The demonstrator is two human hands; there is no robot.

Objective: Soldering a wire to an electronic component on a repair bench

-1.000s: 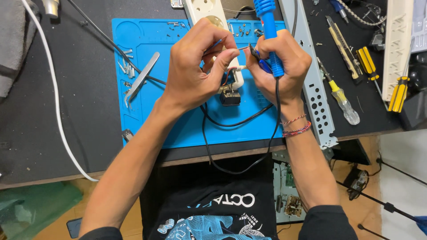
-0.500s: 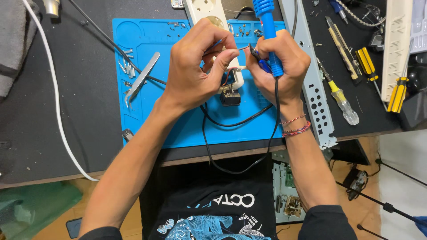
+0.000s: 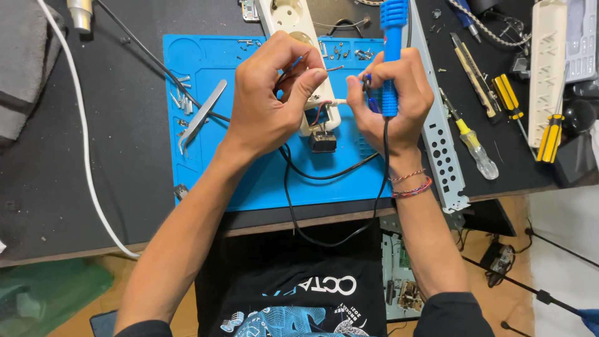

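With my left hand [image 3: 268, 103] pinching the white power strip [image 3: 321, 112] over the blue mat [image 3: 206, 68] and my right hand [image 3: 390, 100] gripping the soldering iron [image 3: 393, 37] at three o'clock, I am risking burning my fingertips.

Matt blue rubbery rectangular work mat [image 3: 249, 181] lies beneath a blue plastic-handled soldering iron [image 3: 392, 56], shiny steel tweezers [image 3: 201, 115], and a glossy white plastic power strip [image 3: 293, 25].

A dark table [image 3: 125, 156] is covered in the middle by a blue mat [image 3: 249, 181]. Screwdrivers [image 3: 508, 103] are laid at the right, a white cable [image 3: 84, 156] at the left.
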